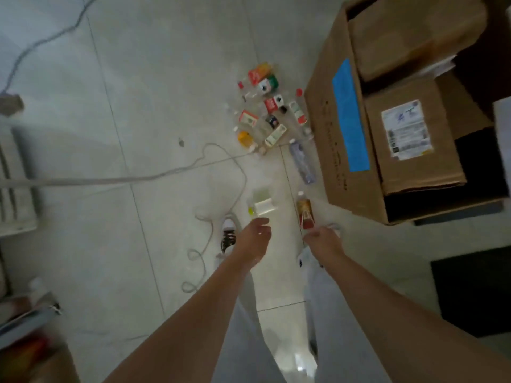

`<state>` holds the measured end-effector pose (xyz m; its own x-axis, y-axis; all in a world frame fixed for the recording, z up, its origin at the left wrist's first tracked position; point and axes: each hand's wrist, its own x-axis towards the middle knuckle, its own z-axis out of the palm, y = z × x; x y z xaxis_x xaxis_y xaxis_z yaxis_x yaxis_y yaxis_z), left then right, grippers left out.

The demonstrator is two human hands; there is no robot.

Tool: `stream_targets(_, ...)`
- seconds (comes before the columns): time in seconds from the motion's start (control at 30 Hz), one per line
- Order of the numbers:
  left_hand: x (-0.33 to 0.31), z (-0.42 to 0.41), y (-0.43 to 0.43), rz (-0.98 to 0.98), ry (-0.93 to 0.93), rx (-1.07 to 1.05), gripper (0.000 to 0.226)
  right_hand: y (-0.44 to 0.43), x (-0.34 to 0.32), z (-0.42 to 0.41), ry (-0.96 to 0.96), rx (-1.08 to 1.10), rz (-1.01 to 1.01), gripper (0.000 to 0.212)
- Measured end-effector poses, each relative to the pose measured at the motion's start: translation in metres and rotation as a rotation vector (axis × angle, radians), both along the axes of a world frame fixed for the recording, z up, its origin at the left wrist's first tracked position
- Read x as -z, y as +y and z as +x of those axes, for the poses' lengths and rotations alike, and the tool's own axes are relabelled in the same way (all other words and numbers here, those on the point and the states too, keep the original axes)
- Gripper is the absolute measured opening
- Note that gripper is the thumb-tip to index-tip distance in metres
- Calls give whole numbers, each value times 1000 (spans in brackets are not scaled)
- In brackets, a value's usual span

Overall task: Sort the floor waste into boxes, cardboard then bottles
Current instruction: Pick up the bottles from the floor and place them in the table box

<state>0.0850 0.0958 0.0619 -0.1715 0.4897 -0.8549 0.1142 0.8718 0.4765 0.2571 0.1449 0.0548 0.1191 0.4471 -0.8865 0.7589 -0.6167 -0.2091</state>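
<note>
My left hand [255, 234] reaches down, fingers loosely apart, just short of a clear bottle [261, 204] with a white label and a yellow-green cap on the floor. Fingers curled, my right hand [323, 240] touches the red base of a brown bottle [304, 212]; whether it grips the bottle is unclear. A larger clear bottle [302, 161] lies further ahead. Beyond it sits a pile of small cartons and bottles [265, 111]. A big open cardboard box [331, 128] with blue tape stands to the right, holding folded cardboard [414, 139].
A grey cable [171, 172] runs across the tiled floor and loops beside my left shoe [229, 233]. A dark mat [472, 291] lies at the right. A white slatted object [16, 194] and stacked items [25, 327] stand along the left edge.
</note>
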Motion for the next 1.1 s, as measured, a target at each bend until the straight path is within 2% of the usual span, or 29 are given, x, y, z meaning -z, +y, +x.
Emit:
stream_targets(0.13, 102, 32, -20, -100, -48, -61, 24, 9, 99, 20, -88, -24, -30, 36)
stream_targets(0.23, 169, 45, -19, -122, -37, 29, 29, 11, 175, 30, -186, -32, 9, 46)
stream_targets(0.33, 224, 44, -6, -83, 15, 176, 33, 10, 242, 30, -231, -87, 51, 44)
stream_targets(0.47, 301, 37, 21, 18, 57, 180, 30, 17, 334, 27, -287, -143, 82, 44)
stream_targets(0.6, 366, 26, 31, 25, 68, 278, 29, 18, 411, 30, -348, -148, 85, 40)
stream_targets(0.7, 402, 21, 23, 15, 79, 282, 29, 9, 452, 36, -386, -152, 50, 64)
stream_targets(0.77, 419, 20, 12, 10, 73, 244, 29, 2, 474, 39, -388, -143, 20, 77)
stream_targets(0.9, 425, 28, -18, -14, 20, 232, 29, -5, 490, 40, -383, -91, 48, 78)
stream_targets(1.0, 411, 31, -21, -29, 21, 234, 26, -3, 467, 36, -357, -31, 56, 77)
stream_targets(1.1, 362, 29, 1, -18, 73, 147, 26, 3, 406, 26, -300, 4, 100, 70)
